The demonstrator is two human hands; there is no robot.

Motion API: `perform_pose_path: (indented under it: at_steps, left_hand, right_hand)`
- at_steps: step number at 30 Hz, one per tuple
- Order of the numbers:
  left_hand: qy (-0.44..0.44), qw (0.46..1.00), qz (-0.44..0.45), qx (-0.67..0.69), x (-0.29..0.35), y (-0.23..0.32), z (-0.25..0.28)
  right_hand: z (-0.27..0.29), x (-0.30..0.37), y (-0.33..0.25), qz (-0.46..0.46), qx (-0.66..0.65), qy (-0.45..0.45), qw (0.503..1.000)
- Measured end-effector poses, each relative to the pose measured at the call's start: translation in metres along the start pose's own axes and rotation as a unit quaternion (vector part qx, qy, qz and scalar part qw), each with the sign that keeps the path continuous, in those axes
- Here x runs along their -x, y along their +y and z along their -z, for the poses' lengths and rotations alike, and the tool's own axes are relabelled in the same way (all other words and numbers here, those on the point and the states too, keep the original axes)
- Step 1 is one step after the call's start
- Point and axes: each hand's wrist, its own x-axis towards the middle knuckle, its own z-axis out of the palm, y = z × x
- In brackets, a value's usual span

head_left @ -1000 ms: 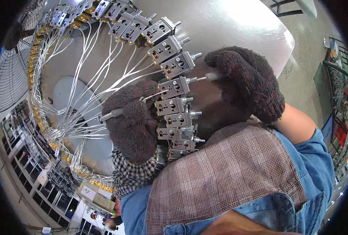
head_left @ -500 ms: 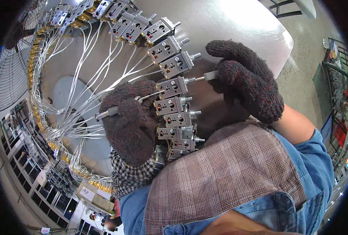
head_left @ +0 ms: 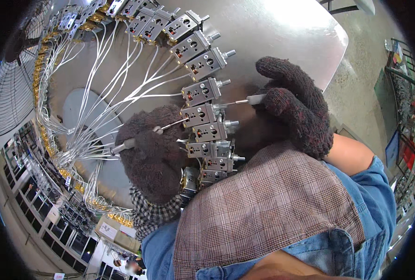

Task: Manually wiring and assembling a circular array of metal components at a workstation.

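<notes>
My left hand (head_left: 151, 163), in a dark knitted glove, is closed around a slim metal probe (head_left: 124, 146). Its thin tip reaches the left side of a small metal control box (head_left: 199, 115). My right hand (head_left: 303, 114), gloved alike, pinches a small screwdriver (head_left: 256, 99) with a grey handle. The thin shank points left at the threaded shaft of that same box; whether it sits inside the shaft is too small to tell. One place farther away, another metal box (head_left: 201, 92) has a white wire (head_left: 165, 96) running to its left side.
More metal boxes (head_left: 189, 49) stand in a curved row along a round ring with brass-coloured fittings (head_left: 38, 88). White wires gather at a bundle (head_left: 70, 149) near the ring's middle. Behind lies a shiny metal table (head_left: 291, 42). A fan (head_left: 7, 88) stands at the left.
The row of boxes has shifted away from me. Both tools have gone from the box now farther off to the neighbouring one nearer me. My right hand has drawn back slightly to the right.
</notes>
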Motion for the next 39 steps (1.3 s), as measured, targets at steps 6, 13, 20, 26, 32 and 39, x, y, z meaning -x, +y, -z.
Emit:
perform_pose_path:
  at_steps: [6,13,20,26,32,39]
  left_hand:
    - [0.05,0.995,-0.071,-0.051,0.001,-0.011,-0.015]
    - [0.025,0.999,-0.035,-0.001,-0.005,-0.007,-0.02]
    - [0.034,0.998,-0.044,-0.041,-0.006,-0.007,-0.017]
    - [0.118,0.987,-0.032,-0.109,-0.006,-0.004,-0.031]
    - [0.017,0.993,-0.046,-0.103,-0.01,-0.007,-0.015]
    - [0.005,0.997,-0.003,-0.074,-0.007,-0.002,-0.012]
  right_hand:
    - [-0.008,0.002,0.004,0.025,0.033,-0.002,0.999]
    - [-0.014,0.006,0.006,-0.048,-0.021,0.007,0.999]
    - [-0.011,0.002,0.023,0.118,0.017,0.011,0.993]
    - [-0.007,-0.003,0.021,0.319,0.36,-0.009,0.877]
    - [0.0,-0.003,0.031,0.364,0.375,-0.062,0.85]
    - [0.003,-0.007,0.02,0.36,0.483,-0.054,0.796]
